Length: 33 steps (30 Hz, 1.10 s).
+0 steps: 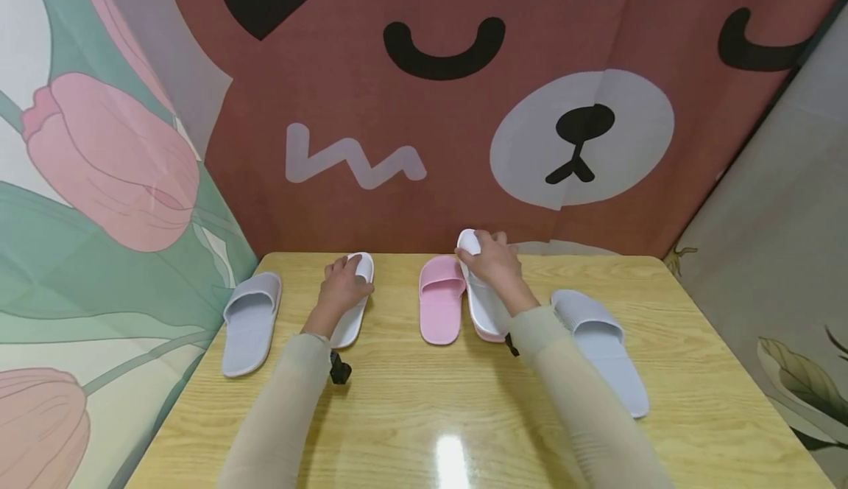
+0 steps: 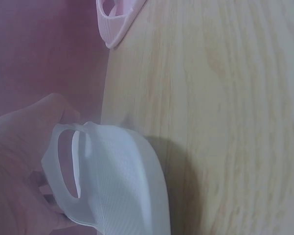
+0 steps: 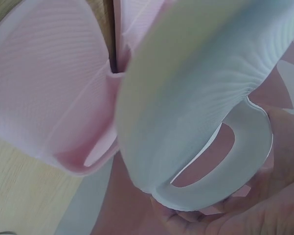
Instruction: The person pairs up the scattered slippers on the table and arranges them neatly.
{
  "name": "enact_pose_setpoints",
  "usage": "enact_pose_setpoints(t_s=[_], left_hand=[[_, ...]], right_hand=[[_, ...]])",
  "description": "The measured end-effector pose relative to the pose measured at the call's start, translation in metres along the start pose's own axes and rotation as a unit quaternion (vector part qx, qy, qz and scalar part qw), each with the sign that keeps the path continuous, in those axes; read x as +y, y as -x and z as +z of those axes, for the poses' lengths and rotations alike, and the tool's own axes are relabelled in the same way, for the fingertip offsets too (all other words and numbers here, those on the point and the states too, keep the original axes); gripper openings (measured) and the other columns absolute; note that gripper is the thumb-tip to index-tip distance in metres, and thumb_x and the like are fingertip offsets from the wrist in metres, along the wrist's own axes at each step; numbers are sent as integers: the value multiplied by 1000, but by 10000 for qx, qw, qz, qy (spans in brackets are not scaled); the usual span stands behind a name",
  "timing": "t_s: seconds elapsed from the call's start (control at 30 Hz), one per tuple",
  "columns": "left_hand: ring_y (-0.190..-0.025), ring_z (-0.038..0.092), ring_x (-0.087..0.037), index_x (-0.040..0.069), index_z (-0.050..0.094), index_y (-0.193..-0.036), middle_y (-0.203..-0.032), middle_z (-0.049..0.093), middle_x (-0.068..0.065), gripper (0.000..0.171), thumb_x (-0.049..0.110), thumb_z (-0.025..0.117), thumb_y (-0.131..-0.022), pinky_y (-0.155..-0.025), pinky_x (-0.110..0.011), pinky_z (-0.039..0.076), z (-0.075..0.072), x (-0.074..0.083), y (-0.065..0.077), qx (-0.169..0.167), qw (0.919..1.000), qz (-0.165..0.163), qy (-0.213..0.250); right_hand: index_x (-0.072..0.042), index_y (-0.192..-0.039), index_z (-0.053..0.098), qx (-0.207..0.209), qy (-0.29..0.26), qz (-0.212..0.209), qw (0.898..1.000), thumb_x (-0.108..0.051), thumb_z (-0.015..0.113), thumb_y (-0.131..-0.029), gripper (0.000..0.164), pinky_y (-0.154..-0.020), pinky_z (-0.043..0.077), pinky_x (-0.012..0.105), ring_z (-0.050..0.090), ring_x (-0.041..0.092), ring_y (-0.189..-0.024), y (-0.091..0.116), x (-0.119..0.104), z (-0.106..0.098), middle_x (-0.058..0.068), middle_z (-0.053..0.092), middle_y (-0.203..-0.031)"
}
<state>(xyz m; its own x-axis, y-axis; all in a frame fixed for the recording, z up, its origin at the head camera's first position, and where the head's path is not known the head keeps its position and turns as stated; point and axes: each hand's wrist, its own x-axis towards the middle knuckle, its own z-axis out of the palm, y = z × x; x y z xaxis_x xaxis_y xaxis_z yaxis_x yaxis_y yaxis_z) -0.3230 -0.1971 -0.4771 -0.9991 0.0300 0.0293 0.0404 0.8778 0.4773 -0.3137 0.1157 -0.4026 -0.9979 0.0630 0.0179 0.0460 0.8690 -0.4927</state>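
Observation:
My left hand [image 1: 341, 286] grips a white slipper [image 1: 348, 328] by its strap, left of the table's middle. In the left wrist view, the thumb and fingers are around the strap of this white slipper [image 2: 132, 181]. To the right, my right hand [image 1: 495, 262] holds another white slipper [image 1: 487, 308] by the strap, tilted and raised above a mostly hidden pink slipper [image 3: 49, 83]. A second pink slipper [image 1: 440, 316] lies just left of it, toe toward the back wall.
A light grey slipper [image 1: 249, 331] lies at the table's left edge. Another grey slipper [image 1: 612, 364] rests beside my right forearm, partly covered by the sleeve. The wooden table [image 1: 391, 400] meets a bear-patterned cloth [image 1: 344, 209] at the back and patterned cloths on both sides.

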Motion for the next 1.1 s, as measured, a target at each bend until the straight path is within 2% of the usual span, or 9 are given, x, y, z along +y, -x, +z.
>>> enact_pose_setpoints(t_s=[0.83, 1.1], left_hand=[[-135, 17, -41, 17, 28, -146, -152, 18, -17, 77, 37, 64, -81, -95, -61, 33, -2, 3, 2, -20, 10000, -38, -31], [-135, 16, -40, 17, 28, -146, -152, 18, -17, 77, 37, 64, -81, -95, -61, 33, -2, 3, 0, -45, 10000, -17, 7]], right_hand=[[-26, -143, 34, 79, 10, -59, 10000, -64, 53, -82, 74, -83, 43, 56, 37, 44, -117, 1, -29, 21, 16, 34, -132], [-26, -142, 36, 65, -163, -61, 9998, -63, 56, -80, 74, -84, 42, 57, 37, 43, -115, 2, -35, 24, 15, 35, -129]])
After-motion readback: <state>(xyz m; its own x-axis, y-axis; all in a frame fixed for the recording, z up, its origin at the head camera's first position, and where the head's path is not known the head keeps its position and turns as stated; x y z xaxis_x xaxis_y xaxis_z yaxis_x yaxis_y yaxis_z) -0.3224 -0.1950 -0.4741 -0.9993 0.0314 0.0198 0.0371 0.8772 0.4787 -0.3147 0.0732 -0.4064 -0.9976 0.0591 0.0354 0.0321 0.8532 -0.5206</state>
